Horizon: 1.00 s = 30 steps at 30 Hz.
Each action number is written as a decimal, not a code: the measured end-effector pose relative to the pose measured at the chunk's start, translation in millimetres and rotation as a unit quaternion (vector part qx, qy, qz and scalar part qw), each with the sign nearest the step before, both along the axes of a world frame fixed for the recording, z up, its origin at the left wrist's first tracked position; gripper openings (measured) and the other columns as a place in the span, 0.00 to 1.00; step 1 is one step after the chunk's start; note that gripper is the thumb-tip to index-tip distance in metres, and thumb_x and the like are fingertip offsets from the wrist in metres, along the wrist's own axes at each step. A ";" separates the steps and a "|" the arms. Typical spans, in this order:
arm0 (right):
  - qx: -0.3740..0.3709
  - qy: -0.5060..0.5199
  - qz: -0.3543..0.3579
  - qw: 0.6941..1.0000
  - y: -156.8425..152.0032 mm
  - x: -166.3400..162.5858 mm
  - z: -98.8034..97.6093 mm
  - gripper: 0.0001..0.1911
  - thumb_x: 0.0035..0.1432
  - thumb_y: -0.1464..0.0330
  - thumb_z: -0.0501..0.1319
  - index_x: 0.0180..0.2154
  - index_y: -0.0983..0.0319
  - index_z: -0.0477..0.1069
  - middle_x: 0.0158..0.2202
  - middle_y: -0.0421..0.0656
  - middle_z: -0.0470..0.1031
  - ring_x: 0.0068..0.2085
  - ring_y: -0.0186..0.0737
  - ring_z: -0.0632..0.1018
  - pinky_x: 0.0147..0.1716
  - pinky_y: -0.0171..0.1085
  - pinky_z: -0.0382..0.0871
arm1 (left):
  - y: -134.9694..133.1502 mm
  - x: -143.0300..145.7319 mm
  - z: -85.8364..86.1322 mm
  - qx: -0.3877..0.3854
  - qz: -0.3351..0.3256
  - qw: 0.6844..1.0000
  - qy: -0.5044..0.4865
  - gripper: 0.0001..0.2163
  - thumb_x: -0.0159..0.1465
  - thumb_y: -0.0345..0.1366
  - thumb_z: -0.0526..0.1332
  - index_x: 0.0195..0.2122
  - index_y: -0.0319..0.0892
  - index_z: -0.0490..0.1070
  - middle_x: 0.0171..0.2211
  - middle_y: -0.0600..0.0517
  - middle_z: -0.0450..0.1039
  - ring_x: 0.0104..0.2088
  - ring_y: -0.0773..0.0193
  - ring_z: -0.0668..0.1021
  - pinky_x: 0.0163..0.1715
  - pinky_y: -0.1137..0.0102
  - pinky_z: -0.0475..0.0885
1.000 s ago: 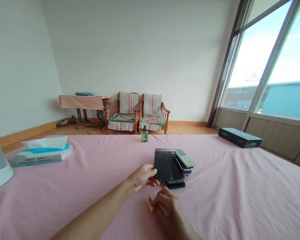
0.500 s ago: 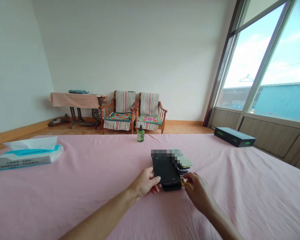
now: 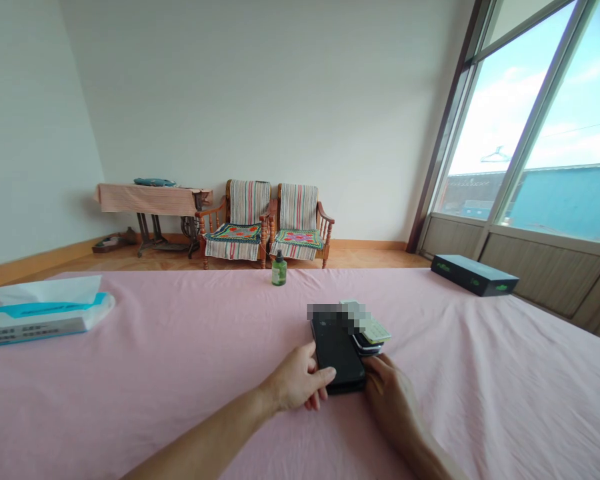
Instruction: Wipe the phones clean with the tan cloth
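Grey pixel blocks (image 3: 353, 317) are masking the far end of the black phone stack (image 3: 339, 357) and part of the keypad phone (image 3: 377, 329); the right hand (image 3: 391, 395) is swallowing most of a yellow scrap (image 3: 377, 384), possibly cloth; the left edge is slicing the tissue packet (image 3: 45, 319), its lettering blurring.

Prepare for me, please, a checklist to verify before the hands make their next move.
1. Left hand on the black phone: ok, thumb lies on top.
2. Right hand beside the black phone: ok, near its lower right corner.
3. Yellow piece fully visible: not ok, the right hand mostly covers it.
4. Pale phone lying on its pile: ok.
5. Black phone clear of that pile: cannot tell, partly blurred.
6. Green bottle upright: ok.
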State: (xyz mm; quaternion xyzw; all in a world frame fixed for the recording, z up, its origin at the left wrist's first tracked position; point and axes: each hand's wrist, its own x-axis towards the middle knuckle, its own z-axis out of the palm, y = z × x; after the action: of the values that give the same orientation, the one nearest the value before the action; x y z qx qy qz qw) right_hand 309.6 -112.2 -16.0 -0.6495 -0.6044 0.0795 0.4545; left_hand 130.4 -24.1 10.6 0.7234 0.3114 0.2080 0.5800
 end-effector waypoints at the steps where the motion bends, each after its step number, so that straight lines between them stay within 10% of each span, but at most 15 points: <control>1: 0.000 -0.001 -0.002 1.000 -0.1 0.0 -0.4 0.19 0.52 0.77 0.49 0.38 0.62 0.76 0.37 0.46 0.75 0.38 0.41 0.76 0.37 0.35 0.70 | 4.3 -1.7 -0.1 0.016 0.013 1.000 0.003 0.25 0.57 0.45 0.63 0.52 0.36 0.65 0.19 0.55 0.71 0.13 0.67 0.71 0.14 0.76 0.62; 7: 0.010 -0.021 -0.007 1.000 -1.5 -3.8 1.6 0.19 0.52 0.79 0.49 0.37 0.61 0.76 0.40 0.45 0.74 0.41 0.41 0.75 0.39 0.35 0.69 | 41.2 -3.1 -5.4 0.125 0.141 0.982 -0.029 0.28 0.56 0.45 0.64 0.53 0.33 0.67 0.31 0.49 0.74 0.30 0.60 0.75 0.32 0.70 0.68; 30: -0.072 -0.049 -0.028 0.996 -34.0 -14.5 -9.2 0.11 0.52 0.75 0.52 0.26 0.59 0.70 0.29 0.43 0.72 0.32 0.39 0.75 0.32 0.34 0.68 | 101.2 37.1 -25.9 0.185 0.131 0.971 -0.070 0.13 0.67 0.37 0.59 0.51 0.40 0.66 0.50 0.46 0.69 0.44 0.57 0.76 0.42 0.58 0.73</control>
State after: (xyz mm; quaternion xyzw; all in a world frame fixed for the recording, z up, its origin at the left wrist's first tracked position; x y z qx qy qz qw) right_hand 295.1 -146.3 -25.2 -0.7003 -0.6003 0.0782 0.3783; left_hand 167.5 77.1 -15.3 0.7547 0.3182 0.3864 0.4240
